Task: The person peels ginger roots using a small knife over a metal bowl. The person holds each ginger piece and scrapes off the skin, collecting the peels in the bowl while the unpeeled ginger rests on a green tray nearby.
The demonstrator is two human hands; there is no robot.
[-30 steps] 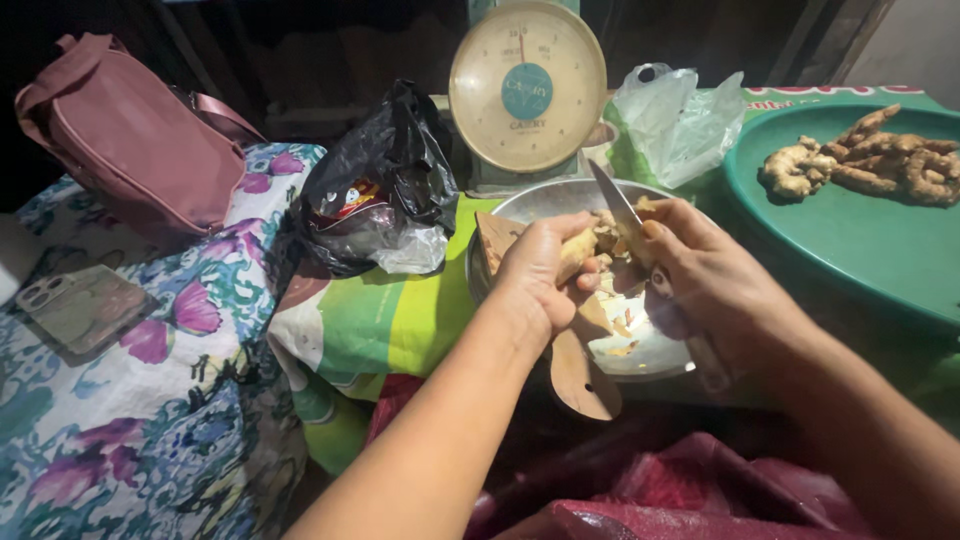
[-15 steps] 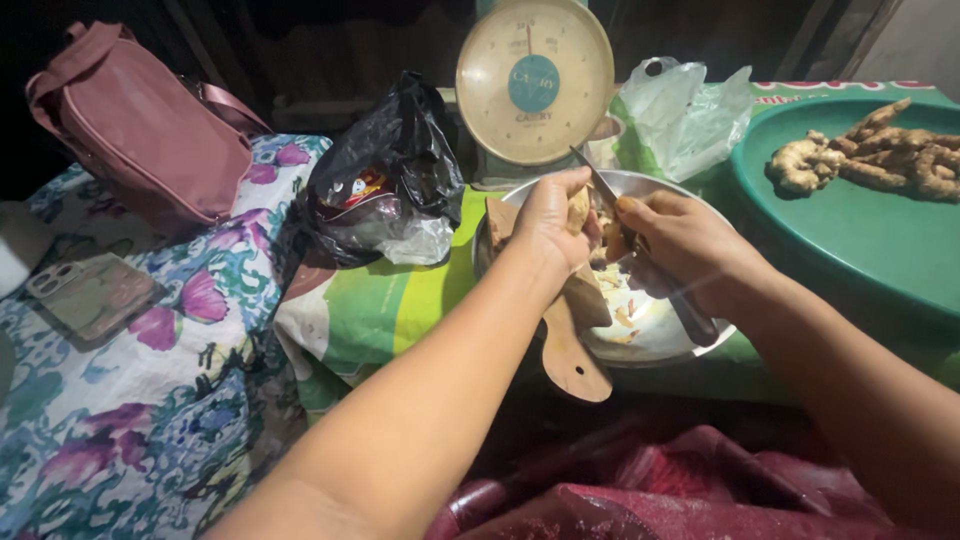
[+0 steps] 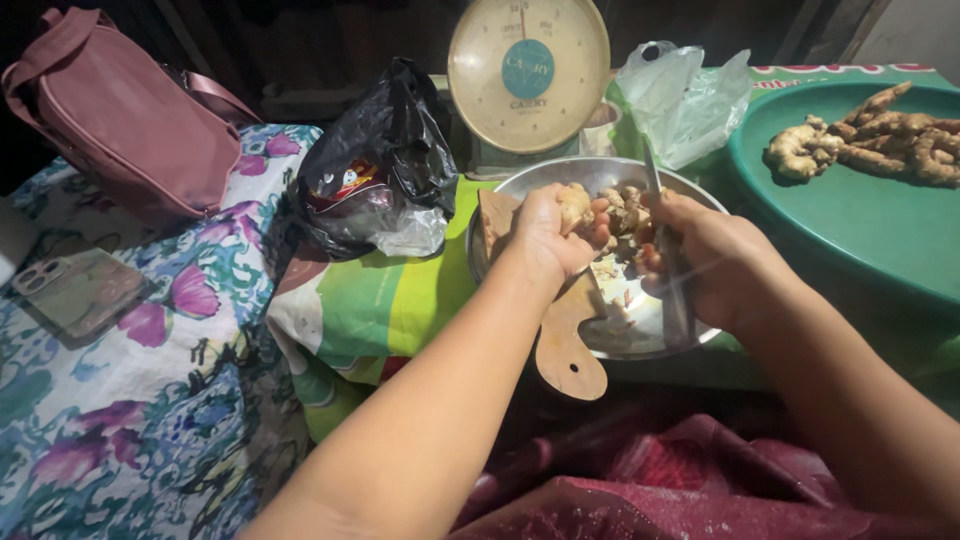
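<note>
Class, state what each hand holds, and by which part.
Left hand grips a ginger piece around its lower end; right hand holds a knife by its handle.

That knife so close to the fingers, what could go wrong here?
The knife in the right hand works right beside the left hand holding a ginger piece; a slip could cut a finger. The metal bowl overhangs the table edge and might tip.

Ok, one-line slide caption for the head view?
Left hand holds ginger piece over metal bowl while right hand works knife against it.
</note>
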